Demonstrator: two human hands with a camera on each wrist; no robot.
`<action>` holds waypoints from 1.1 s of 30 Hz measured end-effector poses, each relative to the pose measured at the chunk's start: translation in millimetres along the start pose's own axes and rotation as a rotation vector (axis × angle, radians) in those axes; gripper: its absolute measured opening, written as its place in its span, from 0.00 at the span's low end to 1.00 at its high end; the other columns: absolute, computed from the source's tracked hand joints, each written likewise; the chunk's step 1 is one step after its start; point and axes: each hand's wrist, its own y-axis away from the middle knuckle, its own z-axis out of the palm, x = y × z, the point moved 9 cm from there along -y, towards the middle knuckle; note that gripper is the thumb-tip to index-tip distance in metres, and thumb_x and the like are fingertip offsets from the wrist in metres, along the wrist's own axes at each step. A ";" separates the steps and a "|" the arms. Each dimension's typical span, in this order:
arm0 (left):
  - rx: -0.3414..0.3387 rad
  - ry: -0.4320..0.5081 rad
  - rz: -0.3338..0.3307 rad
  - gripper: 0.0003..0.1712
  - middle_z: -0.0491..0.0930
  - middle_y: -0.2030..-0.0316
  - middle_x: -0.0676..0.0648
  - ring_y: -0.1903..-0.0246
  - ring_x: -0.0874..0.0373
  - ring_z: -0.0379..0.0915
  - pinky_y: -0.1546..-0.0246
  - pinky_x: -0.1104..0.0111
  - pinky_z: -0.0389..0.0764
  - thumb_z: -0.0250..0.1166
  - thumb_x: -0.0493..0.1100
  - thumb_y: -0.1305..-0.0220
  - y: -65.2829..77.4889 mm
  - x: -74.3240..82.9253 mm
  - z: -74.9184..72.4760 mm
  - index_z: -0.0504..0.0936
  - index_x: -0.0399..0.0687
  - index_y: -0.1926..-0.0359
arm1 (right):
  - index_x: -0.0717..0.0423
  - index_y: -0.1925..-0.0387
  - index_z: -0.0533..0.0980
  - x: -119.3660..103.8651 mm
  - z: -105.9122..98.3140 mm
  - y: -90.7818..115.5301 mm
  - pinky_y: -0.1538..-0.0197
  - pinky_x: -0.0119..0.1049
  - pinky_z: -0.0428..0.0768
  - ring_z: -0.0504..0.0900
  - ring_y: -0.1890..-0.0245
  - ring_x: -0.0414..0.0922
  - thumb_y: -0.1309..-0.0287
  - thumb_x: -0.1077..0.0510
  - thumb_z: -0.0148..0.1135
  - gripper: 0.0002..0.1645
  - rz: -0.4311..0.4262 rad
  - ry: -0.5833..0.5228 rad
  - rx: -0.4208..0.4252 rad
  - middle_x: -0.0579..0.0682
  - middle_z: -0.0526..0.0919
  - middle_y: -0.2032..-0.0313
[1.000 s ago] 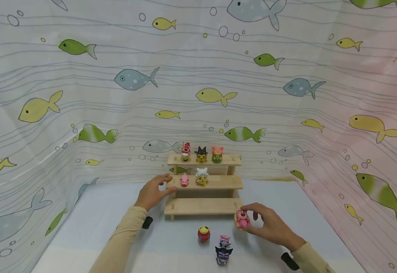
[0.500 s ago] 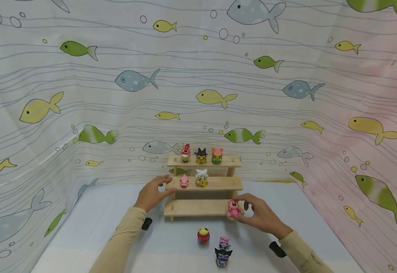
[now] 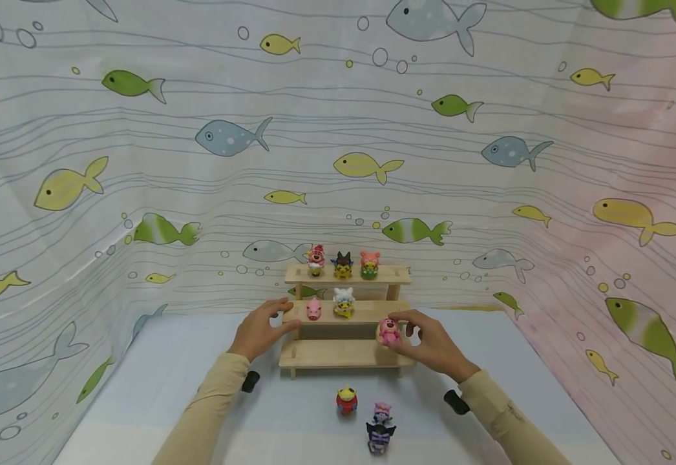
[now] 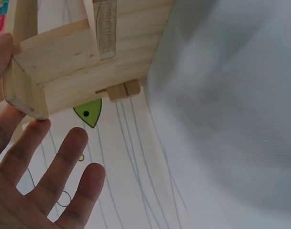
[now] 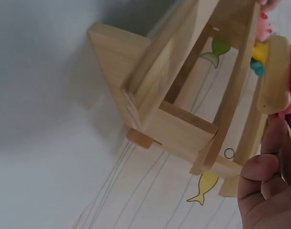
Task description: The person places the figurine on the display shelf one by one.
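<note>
My right hand pinches a pink bear figurine with a pale yellow piece behind it. It is held in front of the right part of a three-tier wooden display shelf, between the bottom and middle tiers. In the right wrist view the yellow piece shows, and the pink body is mostly cut off. My left hand holds the left end of the middle tier. The left wrist view shows the thumb and fingers on either side of that board end.
On the middle tier stand a pink pig figurine and a white-hooded yellow figurine. Three figurines, including a black-eared one, line the top tier. On the table are a red-and-yellow figurine, a pink-and-purple one and a black-and-purple one.
My right hand has carried the pink bear figurine up and to the left, from beside the bottom tier's right end. The left hand stays on the shelf.
</note>
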 end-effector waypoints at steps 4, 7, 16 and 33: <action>0.004 -0.001 0.006 0.34 0.76 0.34 0.51 0.49 0.48 0.81 0.55 0.50 0.82 0.74 0.62 0.42 1.1 0.5 -0.1 0.83 0.54 0.38 | 0.46 0.40 0.80 4.3 1.4 -11.1 0.63 0.33 0.77 0.79 0.63 0.44 0.45 0.45 0.78 0.32 0.010 -0.020 0.011 0.38 0.82 0.54; 0.006 0.000 0.010 0.34 0.76 0.34 0.51 0.49 0.47 0.81 0.55 0.50 0.82 0.74 0.62 0.42 1.6 1.6 -0.9 0.83 0.53 0.38 | 0.47 0.39 0.79 8.0 2.6 -19.7 0.63 0.35 0.78 0.80 0.63 0.46 0.44 0.46 0.77 0.32 0.024 -0.036 0.011 0.41 0.82 0.55; -0.002 0.000 0.003 0.34 0.75 0.34 0.52 0.49 0.48 0.81 0.54 0.50 0.82 0.74 0.62 0.41 1.0 2.0 -0.8 0.83 0.53 0.38 | 0.48 0.38 0.79 20.9 6.2 -43.3 0.65 0.36 0.76 0.78 0.62 0.44 0.43 0.46 0.77 0.32 0.121 -0.047 -0.008 0.44 0.82 0.55; 0.008 -0.004 0.014 0.34 0.75 0.34 0.52 0.49 0.49 0.81 0.56 0.51 0.82 0.74 0.63 0.42 0.6 0.9 0.8 0.83 0.54 0.38 | 0.55 0.37 0.77 32.9 21.0 -68.4 0.62 0.38 0.76 0.77 0.64 0.45 0.40 0.49 0.74 0.32 0.183 -0.066 -0.091 0.51 0.80 0.63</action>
